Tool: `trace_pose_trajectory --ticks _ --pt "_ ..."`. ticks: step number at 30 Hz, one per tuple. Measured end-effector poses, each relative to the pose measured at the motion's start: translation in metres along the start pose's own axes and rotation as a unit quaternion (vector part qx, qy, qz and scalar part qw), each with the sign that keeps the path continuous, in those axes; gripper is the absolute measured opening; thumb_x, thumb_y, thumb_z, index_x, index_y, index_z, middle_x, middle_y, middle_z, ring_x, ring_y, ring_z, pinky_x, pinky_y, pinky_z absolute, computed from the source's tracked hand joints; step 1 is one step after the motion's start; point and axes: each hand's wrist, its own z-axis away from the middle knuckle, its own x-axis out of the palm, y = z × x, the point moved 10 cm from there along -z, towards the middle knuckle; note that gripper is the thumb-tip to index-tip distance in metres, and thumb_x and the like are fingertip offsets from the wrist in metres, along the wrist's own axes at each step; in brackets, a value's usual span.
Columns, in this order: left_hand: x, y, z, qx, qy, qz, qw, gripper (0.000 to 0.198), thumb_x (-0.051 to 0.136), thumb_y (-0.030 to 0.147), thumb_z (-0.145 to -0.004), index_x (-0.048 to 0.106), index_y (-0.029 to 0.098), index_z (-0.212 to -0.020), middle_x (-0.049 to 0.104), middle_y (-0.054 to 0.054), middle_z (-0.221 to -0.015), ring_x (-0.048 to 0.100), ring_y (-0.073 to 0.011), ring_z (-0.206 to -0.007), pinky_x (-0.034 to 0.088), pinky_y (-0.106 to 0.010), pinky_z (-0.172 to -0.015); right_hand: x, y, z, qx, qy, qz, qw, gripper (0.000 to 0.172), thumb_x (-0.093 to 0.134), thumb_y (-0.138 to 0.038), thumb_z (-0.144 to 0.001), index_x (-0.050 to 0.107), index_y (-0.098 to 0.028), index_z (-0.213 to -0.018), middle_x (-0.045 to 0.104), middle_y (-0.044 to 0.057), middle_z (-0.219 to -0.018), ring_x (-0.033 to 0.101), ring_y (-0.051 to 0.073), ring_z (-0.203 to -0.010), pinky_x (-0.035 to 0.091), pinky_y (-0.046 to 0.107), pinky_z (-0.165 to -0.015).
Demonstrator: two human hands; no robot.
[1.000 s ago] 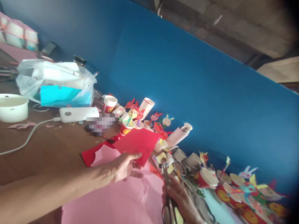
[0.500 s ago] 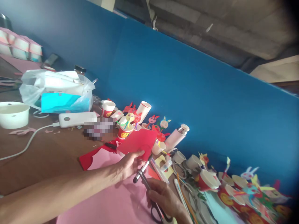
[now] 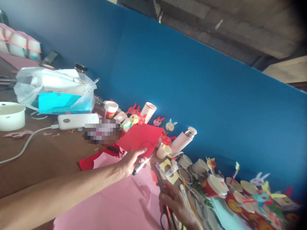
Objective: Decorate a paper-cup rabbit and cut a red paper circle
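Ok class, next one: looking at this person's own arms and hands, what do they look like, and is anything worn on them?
Both hands are bare, with no gloves. The left hand leads back to a bare left forearm, with no sleeve, watch or bracelet showing. The right hand shows no ring or cuff, and its wrist runs out of view.

Single head-worn camera, set at the person's brow and facing forward and down across a wooden table (image 3: 40, 159), its frame rolled so that the top edge of the blue wall panel (image 3: 192, 83) slopes down to the right. Near field: left hand (image 3: 130, 164) with red paper (image 3: 140, 137) and right hand (image 3: 174, 199) with scissors (image 3: 165, 217), close to the lens along the lower edge. Far field: the blue wall panel, with a rough grey overhead surface (image 3: 227, 28) across the top corner.
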Motion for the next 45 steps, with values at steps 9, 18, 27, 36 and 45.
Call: trace_pose_trajectory --ticks 9,18,27,36,45 --pt "0.004 0.000 0.004 0.022 -0.020 -0.028 0.999 0.032 0.070 0.027 -0.068 0.043 0.017 -0.054 0.042 0.006 -0.038 0.044 -0.0086 -0.039 0.049 -0.027 -0.053 -0.024 -0.032 -0.013 -0.018 0.237 -0.009 0.971 0.033 0.058 -0.048 -0.078 0.057 -0.015 -0.077 0.038 -0.009 -0.039 0.037 0.007 -0.037 0.027 0.019 -0.041" --pt "-0.001 0.004 0.017 0.060 0.000 -0.043 0.997 0.029 0.073 0.029 -0.062 0.048 0.016 -0.058 0.048 0.005 -0.042 0.052 -0.0114 -0.042 0.046 -0.024 -0.047 0.016 -0.079 -0.013 -0.142 0.304 0.223 0.915 0.027 0.055 -0.038 -0.082 0.068 -0.016 -0.087 0.037 -0.006 -0.053 0.032 0.008 -0.046 0.029 0.021 -0.046" --pt "0.004 0.008 0.033 0.052 0.029 -0.013 0.998 0.023 0.073 0.018 -0.062 0.050 0.016 -0.065 0.052 0.005 -0.046 0.051 -0.0093 -0.041 0.039 -0.018 -0.038 0.028 -0.096 -0.017 -0.152 0.286 0.324 0.889 0.029 0.052 -0.039 -0.086 0.064 -0.016 -0.074 0.051 -0.002 -0.058 0.045 0.012 -0.055 0.036 0.023 -0.055" --pt "-0.004 0.012 0.030 0.054 0.053 -0.054 0.996 0.035 0.070 0.026 -0.067 0.040 0.018 -0.051 0.043 0.005 -0.037 0.047 -0.0084 -0.036 0.040 -0.019 -0.042 0.041 -0.082 0.004 -0.142 0.281 0.312 0.897 0.021 0.048 -0.029 -0.085 0.062 -0.020 -0.072 0.051 -0.002 -0.058 0.046 0.012 -0.052 0.034 0.021 -0.053" --pt "-0.014 0.015 0.019 0.067 0.064 -0.073 0.993 0.039 0.074 0.028 -0.062 0.040 0.018 -0.046 0.044 0.003 -0.034 0.054 -0.0127 -0.039 0.038 -0.020 -0.040 -0.013 0.009 0.090 0.094 0.231 0.204 0.947 0.024 0.060 -0.039 -0.068 0.062 -0.019 -0.057 0.031 -0.005 -0.046 0.028 0.010 -0.046 0.020 0.024 -0.046"
